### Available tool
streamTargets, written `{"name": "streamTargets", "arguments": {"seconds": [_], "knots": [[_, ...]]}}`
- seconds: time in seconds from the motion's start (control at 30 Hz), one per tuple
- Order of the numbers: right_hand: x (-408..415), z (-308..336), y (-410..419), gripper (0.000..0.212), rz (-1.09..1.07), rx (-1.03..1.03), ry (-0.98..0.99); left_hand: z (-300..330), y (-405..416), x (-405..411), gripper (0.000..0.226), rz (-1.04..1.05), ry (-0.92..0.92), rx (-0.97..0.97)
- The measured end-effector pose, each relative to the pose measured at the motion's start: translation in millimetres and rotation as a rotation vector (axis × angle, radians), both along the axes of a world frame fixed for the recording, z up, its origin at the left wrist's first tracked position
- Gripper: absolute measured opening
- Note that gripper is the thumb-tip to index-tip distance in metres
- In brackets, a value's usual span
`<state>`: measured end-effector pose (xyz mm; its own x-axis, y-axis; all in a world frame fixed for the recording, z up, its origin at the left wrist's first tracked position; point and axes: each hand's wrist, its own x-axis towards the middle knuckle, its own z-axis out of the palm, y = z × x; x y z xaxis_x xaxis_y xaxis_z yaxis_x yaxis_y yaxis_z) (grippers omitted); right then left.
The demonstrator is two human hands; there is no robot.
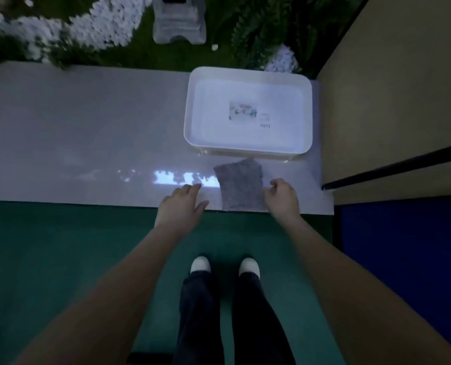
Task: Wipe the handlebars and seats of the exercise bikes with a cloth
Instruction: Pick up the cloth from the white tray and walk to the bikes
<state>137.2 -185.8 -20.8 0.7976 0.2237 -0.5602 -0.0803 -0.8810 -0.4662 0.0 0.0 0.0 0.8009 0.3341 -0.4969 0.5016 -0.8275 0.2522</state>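
Note:
A grey cloth [239, 183] lies flat on a pale ledge [87, 143], near its front edge, just in front of a white tub. My left hand [181, 205] hovers over the ledge to the left of the cloth, fingers stretched and apart from it. At the cloth's right edge is my right hand [282, 197], its fingers loosely curled; whether they touch the cloth I cannot tell. No exercise bike is in view.
A white rectangular tub [308, 114] with a label inside stands on the ledge at the right. Behind the ledge are plants, white pebbles and a stone lantern [178, 22]. A beige wall [392, 96] stands to the right. Green floor lies under my feet.

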Motion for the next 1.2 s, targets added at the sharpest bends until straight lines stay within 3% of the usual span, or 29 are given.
{"name": "streamTargets", "arguments": {"seconds": [0.3,0.43,0.57,0.8,1.03,1.2], "knots": [[-8,-45,25,0.04,-0.177,0.012,0.04,-32,4,0,0.048,0.072,-0.09,-0.004],[-10,-50,33,0.026,-0.24,0.027,0.081,-40,0,-12,0.048,0.097,-0.088,-0.044],[-9,-36,35,0.013,-0.247,0.146,0.05,-37,0,-21,0.046,0.128,-0.07,-0.078],[-9,35,45,0.014,-0.287,0.348,0.078,5,3,-20,0.042,0.249,-0.145,-0.205],[-29,132,53,0.023,-0.318,0.651,0.198,75,-8,-10,0.039,0.578,-0.249,-0.532],[-47,196,66,0.026,-0.272,0.779,0.227,133,-12,-6,0.044,0.989,-0.203,-1.215]]}}
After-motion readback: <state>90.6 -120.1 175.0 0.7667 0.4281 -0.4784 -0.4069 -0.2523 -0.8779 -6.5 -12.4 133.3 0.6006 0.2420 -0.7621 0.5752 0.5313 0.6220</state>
